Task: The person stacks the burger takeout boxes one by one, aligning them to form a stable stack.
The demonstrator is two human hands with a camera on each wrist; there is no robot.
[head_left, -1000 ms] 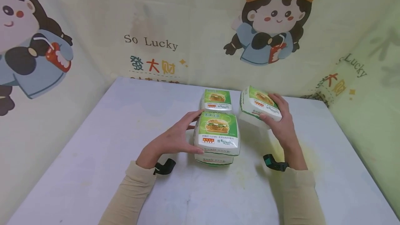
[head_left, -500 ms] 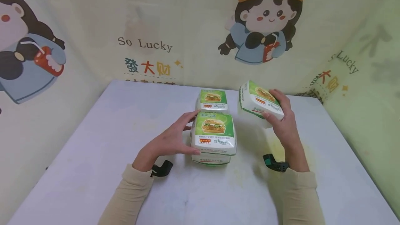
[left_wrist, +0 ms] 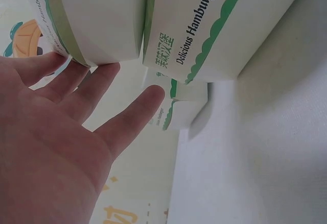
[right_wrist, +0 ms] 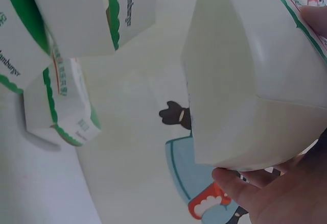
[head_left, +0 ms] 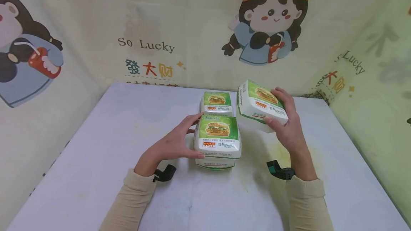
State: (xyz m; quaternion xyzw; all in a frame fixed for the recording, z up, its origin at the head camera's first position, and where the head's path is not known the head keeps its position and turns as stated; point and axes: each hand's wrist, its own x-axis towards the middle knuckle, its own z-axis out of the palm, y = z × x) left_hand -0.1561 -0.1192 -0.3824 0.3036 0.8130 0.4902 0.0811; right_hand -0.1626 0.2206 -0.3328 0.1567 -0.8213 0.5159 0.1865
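Note:
Two hamburger boxes stand stacked near the middle of the table, an upper box (head_left: 219,133) over a lower box (head_left: 215,164). My left hand (head_left: 176,141) spans the upper box's left side, thumb at the front corner and fingers toward the back. In the left wrist view, fingertips touch that box's bottom edge (left_wrist: 110,60). My right hand (head_left: 288,129) grips another hamburger box (head_left: 260,104) by its right side, tilted and raised right of the stack. Its pale underside (right_wrist: 230,101) fills much of the right wrist view. Behind the stack sits a rear box (head_left: 216,99), partly hidden.
A white table (head_left: 128,117) lies beneath, with a cartoon-printed cloth (head_left: 192,27) hanging along its back and sides. Each wrist wears a dark strap-on device, one on the left (head_left: 165,173) and one on the right (head_left: 280,170).
The box in my right hand has risen slightly and shifted left toward the stack. My left hand stays on the upper box. The head view has shifted slightly.

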